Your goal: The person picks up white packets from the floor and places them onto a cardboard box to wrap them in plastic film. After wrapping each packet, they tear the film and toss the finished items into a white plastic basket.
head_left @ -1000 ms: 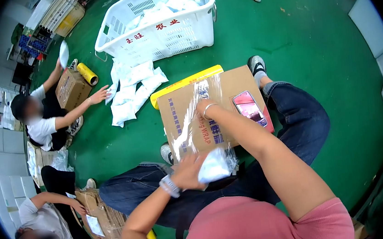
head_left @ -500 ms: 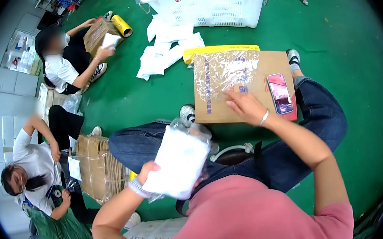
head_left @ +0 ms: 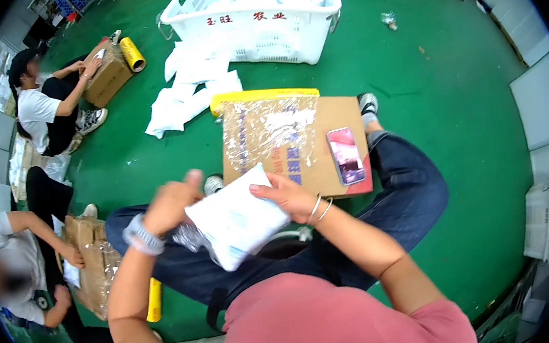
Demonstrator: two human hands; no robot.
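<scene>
A white packet [head_left: 239, 220] with clear plastic film [head_left: 192, 237] at its left end is above my lap. My right hand [head_left: 287, 200] grips its upper right side, thumb on top. My left hand [head_left: 175, 204] is raised by the packet's left edge, blurred, and whether its fingers hold anything is unclear. Beyond the packet is a cardboard box [head_left: 322, 114] with clear film spread over its top. A phone with a lit screen [head_left: 346, 156] lies on the box's right side.
A yellow film roll [head_left: 264, 96] lies along the box's far edge. White packets [head_left: 179, 104] are on the green floor beside a white crate [head_left: 241, 36]. Two people sit at the left, one by a cardboard box [head_left: 108, 75], the other by flattened cardboard [head_left: 89, 269].
The packet has moved right and my right hand has come from the box onto it. My left hand has come off the packet's lower left. The view has shifted right.
</scene>
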